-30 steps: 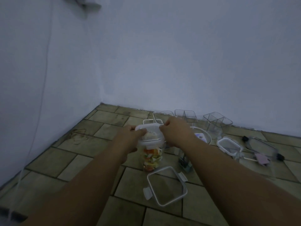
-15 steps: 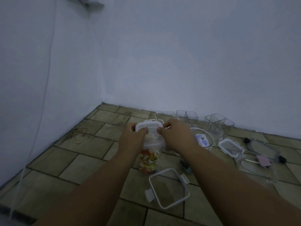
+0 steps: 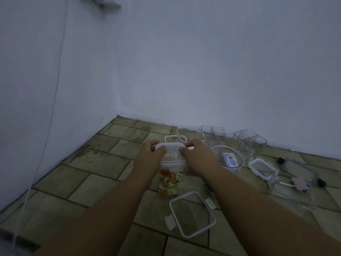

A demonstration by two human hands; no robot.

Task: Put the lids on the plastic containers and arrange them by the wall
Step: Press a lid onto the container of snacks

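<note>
Head view: a white-rimmed clear plastic lid is pinched at its ends by the left hand and right hand over the tall clear container of colourful snacks. Light, stiff and slippery; best gripped by the rims.

Two hands, five containers, about four loose lids.

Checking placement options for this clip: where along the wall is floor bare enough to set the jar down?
Bare tiles run along the left wall into the corner, left of the jar that the left hand and right hand hold. Right of it, clear containers and a loose lid crowd the floor.
</note>
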